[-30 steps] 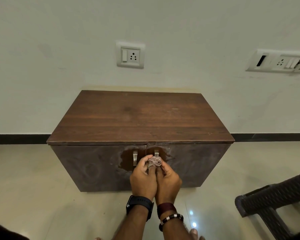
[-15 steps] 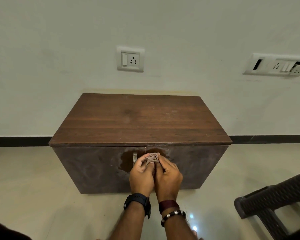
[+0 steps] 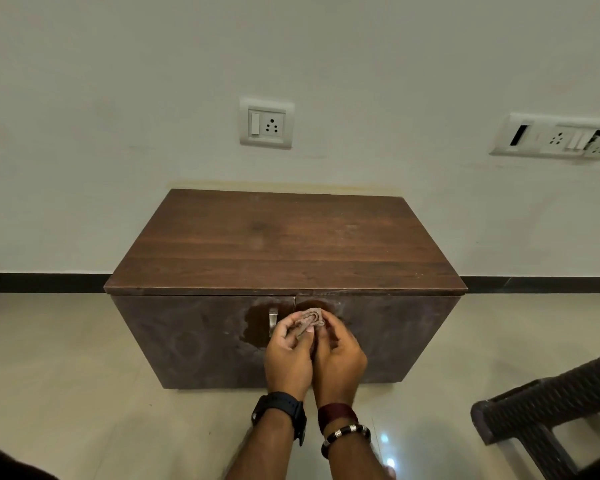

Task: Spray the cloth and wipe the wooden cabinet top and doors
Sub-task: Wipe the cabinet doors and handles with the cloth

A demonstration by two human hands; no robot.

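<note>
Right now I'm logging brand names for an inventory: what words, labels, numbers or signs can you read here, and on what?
None can be read.
Socket plate: no print shows.
Switch panel: no legible marking.
Black watch: face hidden.
Cabinet, cloth: no label.

Both forearms are bare, no sleeves. A black watch (image 3: 281,412) with a wide strap sits on the left wrist. The right wrist carries a maroon band (image 3: 336,413) and, below it, a black beaded bracelet (image 3: 345,434) with silver beads.
</note>
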